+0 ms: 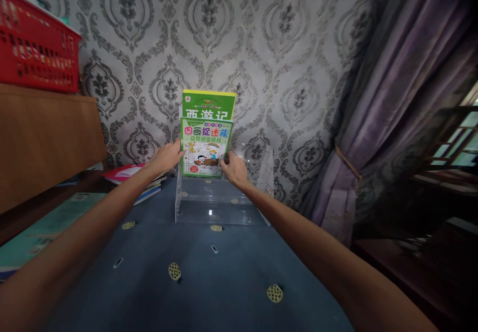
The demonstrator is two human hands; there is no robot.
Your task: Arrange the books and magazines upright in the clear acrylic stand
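Note:
A clear acrylic stepped display stand (218, 205) sits at the far end of a blue patterned tabletop (209, 277), against the wall. A green children's book (209, 104) stands upright in its back tier. In front of it is a smaller green picture book (205, 145), held upright by both hands. My left hand (169, 157) grips its left edge. My right hand (233, 168) grips its lower right corner.
A stack of books (130, 175) lies left of the stand, with a teal book (41, 232) nearer. A wooden cabinet (45, 138) with a red basket (37, 48) on top stands at left. Purple curtains (392, 113) hang at right.

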